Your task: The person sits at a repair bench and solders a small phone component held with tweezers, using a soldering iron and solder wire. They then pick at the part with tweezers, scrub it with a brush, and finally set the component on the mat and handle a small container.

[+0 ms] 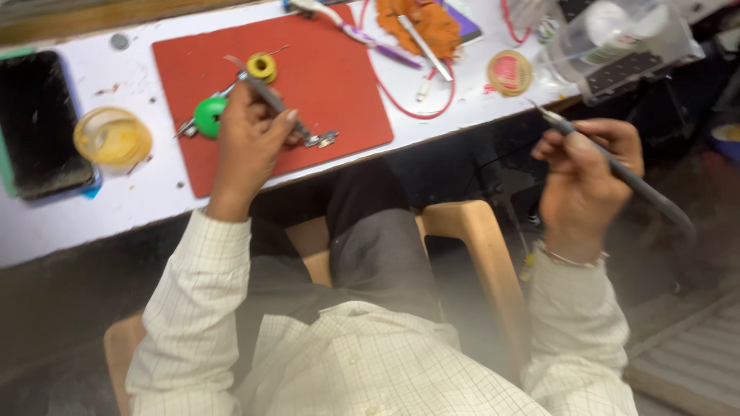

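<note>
Left hand (250,142): fingers clamped on tweezers (281,108) over the red mat (339,77) on the bench (154,185), tips at a small metal part (324,139). Right hand (586,177): fingers clamped on a soldering iron (617,166), held off the bench edge.

We only get one view here, a head cam looking steeply down from close up. It faces the white bench edge (139,202) and our lap.

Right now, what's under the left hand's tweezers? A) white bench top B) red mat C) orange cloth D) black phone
B: the left hand holds the tweezers over the red mat, tips at a small metal part near its front edge.
</note>
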